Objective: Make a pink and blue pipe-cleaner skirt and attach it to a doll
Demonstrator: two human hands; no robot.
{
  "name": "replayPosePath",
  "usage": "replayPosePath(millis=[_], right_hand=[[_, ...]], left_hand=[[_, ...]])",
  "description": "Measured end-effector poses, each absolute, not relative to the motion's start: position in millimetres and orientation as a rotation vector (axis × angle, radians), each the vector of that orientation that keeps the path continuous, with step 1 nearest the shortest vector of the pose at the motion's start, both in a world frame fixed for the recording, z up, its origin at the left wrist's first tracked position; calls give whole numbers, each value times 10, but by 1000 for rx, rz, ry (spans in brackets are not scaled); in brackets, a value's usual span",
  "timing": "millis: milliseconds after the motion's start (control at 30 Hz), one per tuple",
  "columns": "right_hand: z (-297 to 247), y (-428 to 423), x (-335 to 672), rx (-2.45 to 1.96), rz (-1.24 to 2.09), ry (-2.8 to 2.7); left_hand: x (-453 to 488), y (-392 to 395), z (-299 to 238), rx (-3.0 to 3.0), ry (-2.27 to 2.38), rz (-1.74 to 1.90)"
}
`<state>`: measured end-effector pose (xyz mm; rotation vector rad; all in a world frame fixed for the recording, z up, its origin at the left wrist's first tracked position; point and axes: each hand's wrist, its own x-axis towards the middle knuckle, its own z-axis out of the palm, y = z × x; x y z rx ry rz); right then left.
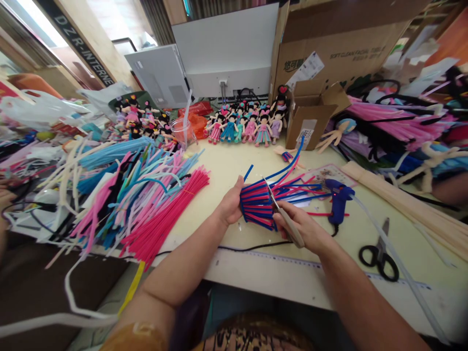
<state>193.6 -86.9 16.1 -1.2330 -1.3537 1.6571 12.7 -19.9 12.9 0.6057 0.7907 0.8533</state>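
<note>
Left hand: I see the left hand (pixel 231 204) curled around one end of the bundle of pipe cleaners (pixel 258 204), thumb on top, gripping it firmly.
Right hand: the right hand (pixel 302 228) is closed around the pale handles of the scissors (pixel 281 214). The blades point up and away and lie across the bundle.
Bundle: from my view it is held just above the near part of the desk (pixel 226 165), between the two hands. The blue and pink stems are packed tight at the left end and fan out to the right.
Glue gun: the blue glue gun (pixel 338 200) sits on the desk just beside the fanned ends.
Black scissors: the black scissors (pixel 380 253) lie flat, well right of the hands.
Pile: a loose pile (pixel 146 204) of pink, blue and white stems lies left of the left hand.
Dolls: a row of dolls (pixel 243 127) stands at the back of the desk, beside a small box (pixel 310 119).
</note>
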Motion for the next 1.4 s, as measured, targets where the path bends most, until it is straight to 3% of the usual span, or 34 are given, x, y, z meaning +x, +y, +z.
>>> replayPosePath(millis=[900,1200,1400], right_hand=[[114,-865,1919,-1353,1491,-1289],[-43,-771,2002,-2032,551,-1751],[-89,-789,1999,-1960,285,-1957]], left_hand=[[142,-193,92,578,840,939],[-16,5,21,365,706,875],[-16,-49,76,464,647,887]])
